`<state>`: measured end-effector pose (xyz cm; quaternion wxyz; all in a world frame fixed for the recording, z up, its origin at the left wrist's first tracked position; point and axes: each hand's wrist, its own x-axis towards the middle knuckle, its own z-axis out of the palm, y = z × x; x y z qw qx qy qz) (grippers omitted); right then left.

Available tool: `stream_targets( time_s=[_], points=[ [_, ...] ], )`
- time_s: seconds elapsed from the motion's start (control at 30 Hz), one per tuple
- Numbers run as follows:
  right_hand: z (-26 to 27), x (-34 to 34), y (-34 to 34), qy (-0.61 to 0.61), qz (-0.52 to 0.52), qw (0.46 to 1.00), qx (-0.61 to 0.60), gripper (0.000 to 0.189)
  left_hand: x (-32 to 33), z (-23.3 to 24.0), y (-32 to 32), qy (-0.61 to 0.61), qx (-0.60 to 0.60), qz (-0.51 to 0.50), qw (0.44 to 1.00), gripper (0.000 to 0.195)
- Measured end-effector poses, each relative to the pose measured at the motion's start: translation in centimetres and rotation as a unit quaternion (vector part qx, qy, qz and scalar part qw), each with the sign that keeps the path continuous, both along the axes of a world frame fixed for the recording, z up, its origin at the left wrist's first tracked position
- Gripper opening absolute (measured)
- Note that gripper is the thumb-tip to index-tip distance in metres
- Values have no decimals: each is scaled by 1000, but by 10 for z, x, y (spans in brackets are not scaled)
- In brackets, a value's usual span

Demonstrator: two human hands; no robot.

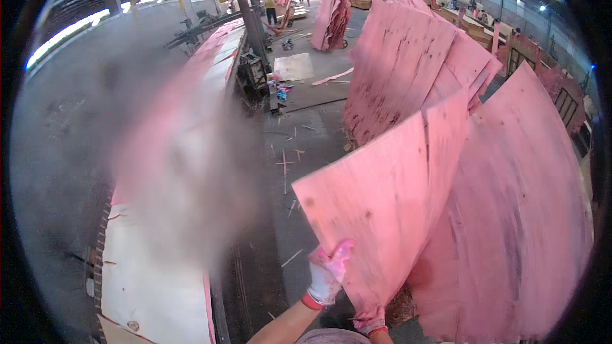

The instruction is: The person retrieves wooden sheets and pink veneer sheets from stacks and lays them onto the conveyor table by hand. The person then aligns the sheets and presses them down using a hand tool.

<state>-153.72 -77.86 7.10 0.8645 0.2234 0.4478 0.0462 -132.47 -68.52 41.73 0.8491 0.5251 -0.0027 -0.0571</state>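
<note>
A pink-coated wood veneer sheet (382, 191) is held tilted and bent in front of me. My left hand (330, 267), in a white work glove stained pink, grips its left edge with the thumb on the near face. Low at the sheet's bottom corner, my right hand (370, 321) pinches the veneer in a pink-stained glove. Directly behind and to the right stands a big pink veneer sheet (516, 210), upright. On the left, pale veneer sheets (158, 272) with pink edges lie along a long conveyor table; a blurred smear on the view hides its middle.
A leaning stack of pink veneers (401, 57) stands ahead, with another bundle (330, 21) farther off. A green steel post (248, 14) rises beside the conveyor. Wood splinters (285, 165) litter the concrete floor. A person (270, 9) stands in the distance.
</note>
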Motion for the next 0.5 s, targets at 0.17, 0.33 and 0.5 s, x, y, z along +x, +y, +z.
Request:
stream_targets(
  time_s=[0.17,0.33,0.5],
  points=[
    [14,55,47,-40,144,988,36,90,38,20,66,-104,16,52,993,50],
    [100,118,91,-144,280,948,41,69,60,13,230,-58,-175,188,965,66],
    [164,209,151,-112,317,935,-114,47,7,55,390,-79,-8,385,919,54]
  ],
)
